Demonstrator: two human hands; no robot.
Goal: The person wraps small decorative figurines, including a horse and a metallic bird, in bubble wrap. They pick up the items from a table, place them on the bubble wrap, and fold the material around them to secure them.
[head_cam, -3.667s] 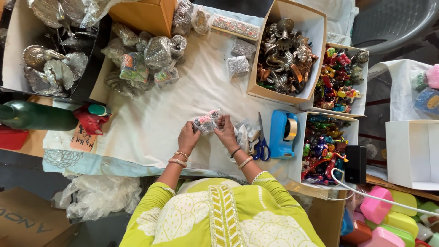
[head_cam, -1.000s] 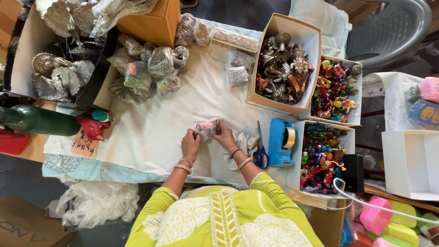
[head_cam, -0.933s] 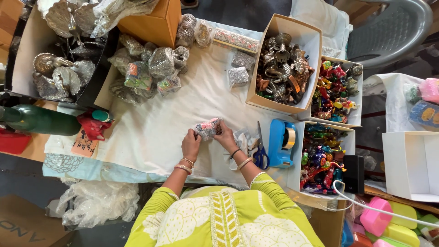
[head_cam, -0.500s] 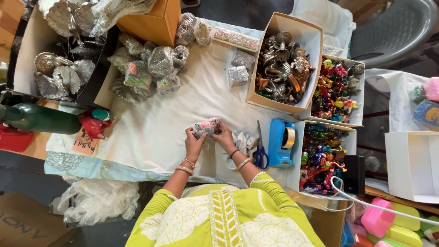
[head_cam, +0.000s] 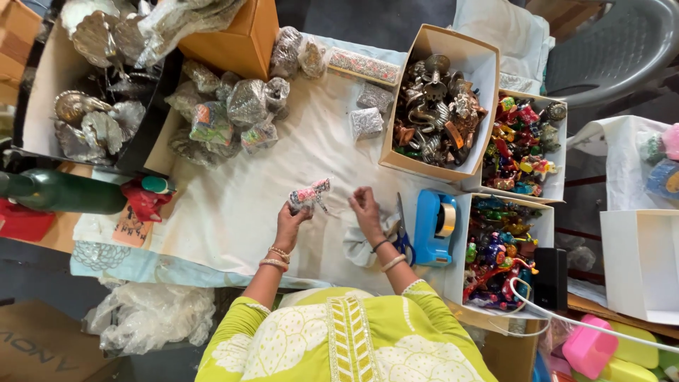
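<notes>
Your right hand [head_cam: 365, 205] just let go of the wrapped figurine [head_cam: 309, 194] and now hovers open over the white cloth [head_cam: 233, 205] on the table. Your left hand [head_cam: 290, 225] alone pinches it now, so the wrapping looks done.

a small gift-packing workshop: boxes of painted figurines [head_cam: 522, 145], metal trinkets [head_cam: 436, 106], wrapped pieces [head_cam: 226, 113], tape dispenser [head_cam: 433, 216]
</notes>
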